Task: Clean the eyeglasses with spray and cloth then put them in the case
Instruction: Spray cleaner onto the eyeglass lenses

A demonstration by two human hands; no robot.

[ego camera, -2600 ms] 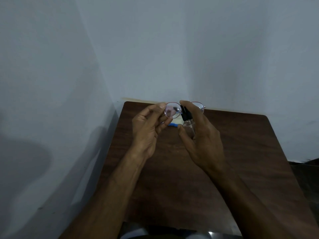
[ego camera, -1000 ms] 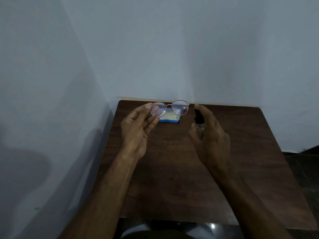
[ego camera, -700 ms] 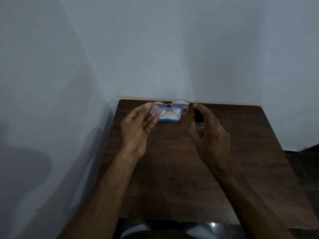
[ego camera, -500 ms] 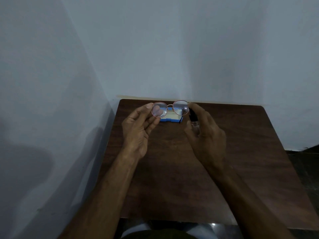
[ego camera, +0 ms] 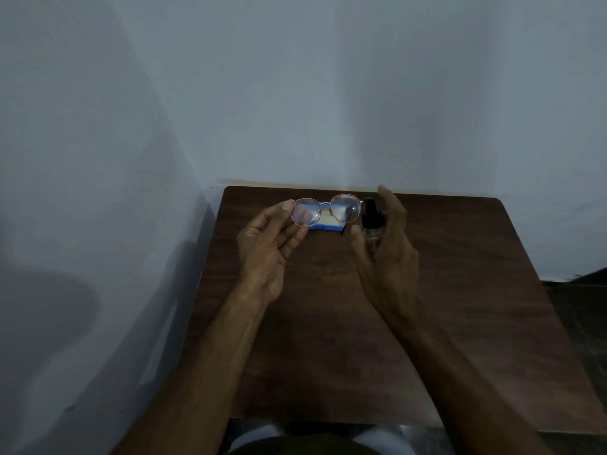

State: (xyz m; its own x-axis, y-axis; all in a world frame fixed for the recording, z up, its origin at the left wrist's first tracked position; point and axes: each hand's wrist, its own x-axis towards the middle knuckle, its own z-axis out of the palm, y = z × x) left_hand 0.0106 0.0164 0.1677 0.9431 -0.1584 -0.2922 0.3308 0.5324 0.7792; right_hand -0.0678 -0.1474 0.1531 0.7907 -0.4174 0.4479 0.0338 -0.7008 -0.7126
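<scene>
Right hand [ego camera: 391, 257], gripping the spray bottle [ego camera: 370, 218], has drifted right (forefinger raised); left hand [ego camera: 262, 251] pinches eyeglasses [ego camera: 344, 208].

blue case [ego camera: 323, 227]: partly behind eyeglasses [ego camera: 343, 208] | spray bottle [ego camera: 370, 218]: base hidden in right hand [ego camera: 391, 254]

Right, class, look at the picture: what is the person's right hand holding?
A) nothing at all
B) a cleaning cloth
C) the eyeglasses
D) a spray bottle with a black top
D: the right hand is curled round the spray bottle, whose black top shows above the thumb, while the left hand pinches the eyeglasses.
</scene>
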